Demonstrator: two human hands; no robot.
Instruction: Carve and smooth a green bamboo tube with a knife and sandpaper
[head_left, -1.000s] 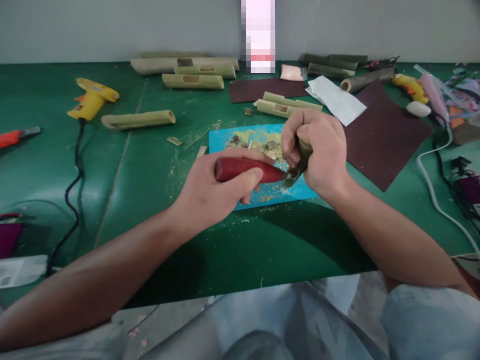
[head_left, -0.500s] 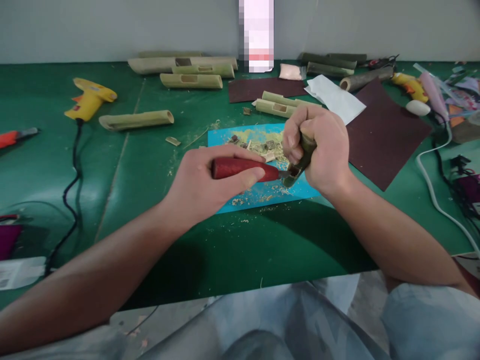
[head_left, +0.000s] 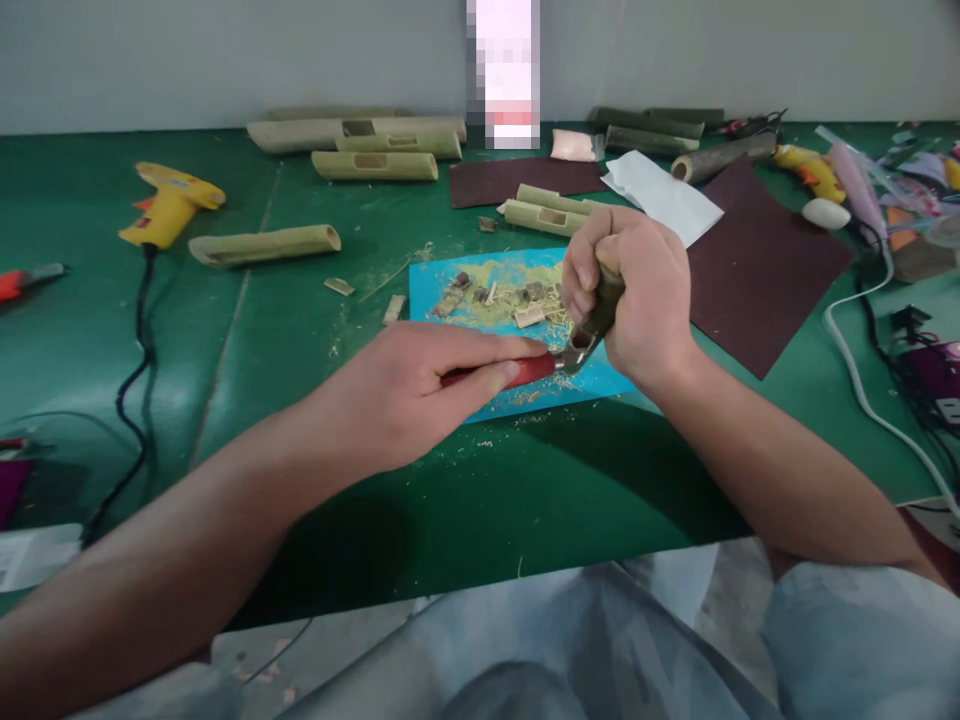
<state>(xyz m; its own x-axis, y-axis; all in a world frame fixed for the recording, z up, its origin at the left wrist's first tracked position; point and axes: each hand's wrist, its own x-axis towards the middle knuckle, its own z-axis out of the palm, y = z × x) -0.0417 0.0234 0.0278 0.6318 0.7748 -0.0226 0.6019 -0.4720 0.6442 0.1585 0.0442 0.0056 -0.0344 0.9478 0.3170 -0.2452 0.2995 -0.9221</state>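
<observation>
My left hand [head_left: 409, 390] is closed round the red wooden handle of a carving knife [head_left: 525, 371]. Its blade meets the lower end of a short dark green bamboo piece [head_left: 600, 310]. My right hand [head_left: 637, 290] grips that bamboo piece in a fist, holding it tilted over a blue cutting mat [head_left: 495, 400]. Pale shavings and small offcuts [head_left: 510, 290] lie on the mat behind my hands.
Several cut bamboo tubes [head_left: 262, 243] lie across the green table [head_left: 300, 330]. A yellow glue gun [head_left: 169, 203] with a black cord is at left. Dark sandpaper sheets [head_left: 757, 260], white paper [head_left: 660, 195], cables and more tools crowd the right side.
My left hand has rolled over the knife handle, covering more of it, and dropped slightly. The bamboo piece in my right hand stays over the mat. The view has shifted a little.
</observation>
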